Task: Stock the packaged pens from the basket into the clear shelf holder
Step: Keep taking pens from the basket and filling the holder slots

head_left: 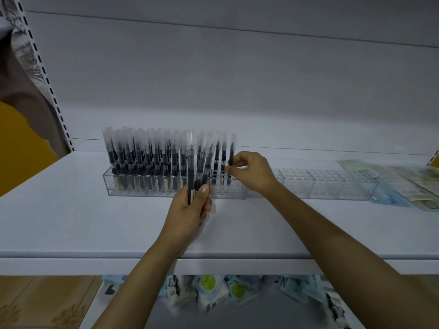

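A long clear holder [308, 186] with rows of holes lies across the white shelf [71, 222]. Its left part is filled with several upright packaged black pens [147, 160]. My left hand [190, 212] grips a bunch of packaged pens [199, 162] upright in front of the holder. My right hand [251, 172] pinches a single packaged pen [231, 160], which stands in the holder at the right end of the filled rows. The basket is not in view.
Flat packaged goods [399, 184] lie on the shelf right of the holder. A lower shelf holds small packets with green dots [221, 290]. A slotted shelf upright [45, 74] stands at the left, with a yellow panel [19, 150] beside it.
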Motion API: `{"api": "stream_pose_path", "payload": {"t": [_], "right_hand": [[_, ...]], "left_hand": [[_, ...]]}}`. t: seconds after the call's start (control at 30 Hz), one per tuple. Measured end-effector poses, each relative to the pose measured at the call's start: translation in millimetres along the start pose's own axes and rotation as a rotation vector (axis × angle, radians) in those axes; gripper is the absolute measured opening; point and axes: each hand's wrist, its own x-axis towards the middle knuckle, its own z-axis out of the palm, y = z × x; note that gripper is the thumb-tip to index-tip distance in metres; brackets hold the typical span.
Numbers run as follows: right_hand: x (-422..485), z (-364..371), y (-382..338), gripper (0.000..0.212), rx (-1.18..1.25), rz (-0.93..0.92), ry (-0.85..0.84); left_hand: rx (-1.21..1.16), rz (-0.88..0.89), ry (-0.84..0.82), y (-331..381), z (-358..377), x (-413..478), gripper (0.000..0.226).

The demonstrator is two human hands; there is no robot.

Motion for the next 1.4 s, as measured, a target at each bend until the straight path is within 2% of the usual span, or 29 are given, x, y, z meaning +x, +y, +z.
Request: {"api": "stream_pose_path", "payload": {"t": [0.2,0.33,0.4,0.47,0.5,0.63,0.73,0.8,0.9,0.97,1.03,1.1,1.23,1.4], "right_hand": [[-1,-2,-2,0.011,0.024,0.002,0.035],[-3,-6,-4,0.021,0.041,0.018,0.004],[-13,-11,-9,0.027,0.159,-0.039,0.128],[-32,-12,-17,0.023,0.304,-0.155,0.303],[-43,-10,-23,0.022,0.361,-0.183,0.307],[-74,7,-44,0.004,0.495,-0.143,-0.007],[-78,12,-47,0.015,0.582,-0.101,0.031],[-80,10,-48,0.013,0.641,-0.045,0.031],[-83,6,-51,0.005,0.679,-0.006,-0.06],[-74,-6,-54,0.007,0.716,0.017,0.042],[-53,-23,-46,0.016,0.692,0.053,0.218],[-32,-37,-33,0.027,0.591,0.07,0.266],[-12,-38,-11,0.026,0.386,0.072,0.164],[-5,-28,-7,0.02,0.29,-0.03,0.112]], "left_hand": [[0.001,-0.003,0.001,1,1,0,0.024],[0.004,-0.004,-0.001,2,0,0,0.024],[0.007,0.002,-0.006,2,0,-1,0.024],[0.023,0.019,-0.005,3,0,-1,0.027],[0.035,0.034,-0.001,3,0,-2,0.03],[0.094,0.088,-0.026,4,-1,-4,0.041],[0.126,0.101,-0.037,3,-1,-3,0.035],[0.11,0.108,-0.055,2,-1,-3,0.032],[0.115,0.112,-0.053,0,-2,-1,0.03],[0.148,0.097,-0.021,-2,-1,-1,0.028],[0.156,0.073,-0.001,-4,-2,0,0.028],[0.121,0.04,0.015,-5,-3,-1,0.03],[0.042,0.016,0.051,-2,-2,-1,0.037],[0.04,0.017,0.055,-1,0,0,0.032]]}}
